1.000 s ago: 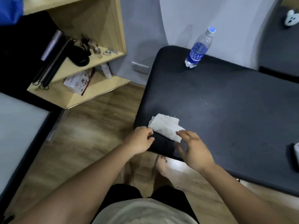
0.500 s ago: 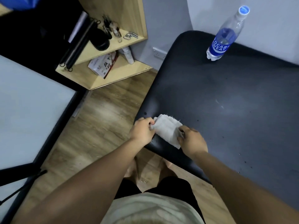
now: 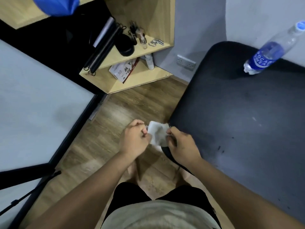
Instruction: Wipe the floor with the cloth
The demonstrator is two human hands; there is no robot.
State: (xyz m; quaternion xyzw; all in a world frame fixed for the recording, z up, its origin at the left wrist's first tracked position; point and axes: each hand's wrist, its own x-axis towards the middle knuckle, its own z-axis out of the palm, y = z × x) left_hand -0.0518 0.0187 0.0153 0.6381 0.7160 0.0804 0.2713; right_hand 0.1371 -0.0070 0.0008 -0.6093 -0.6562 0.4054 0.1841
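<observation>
A small white cloth [image 3: 157, 134] with a grey smudge hangs in the air between my two hands, just off the near corner of the dark padded bench [image 3: 239, 116]. My left hand [image 3: 135, 138] pinches the cloth's left edge. My right hand [image 3: 181, 145] grips its right edge. Both hands are above the wooden floor [image 3: 115, 133], which lies between the bench and a white board. My bare feet show below the hands.
A blue-labelled water bottle [image 3: 267, 55] stands on the bench's far side. A wooden shelf unit [image 3: 132, 75] with a box, bottles and black items stands against the grey wall. A white board [image 3: 33, 103] with a black frame fills the left. A wall socket [image 3: 186, 62] sits low.
Both hands took hold of the cloth on the bench corner and lifted it off, leftward over the floor. The view swung left, so the bench and bottle moved right.
</observation>
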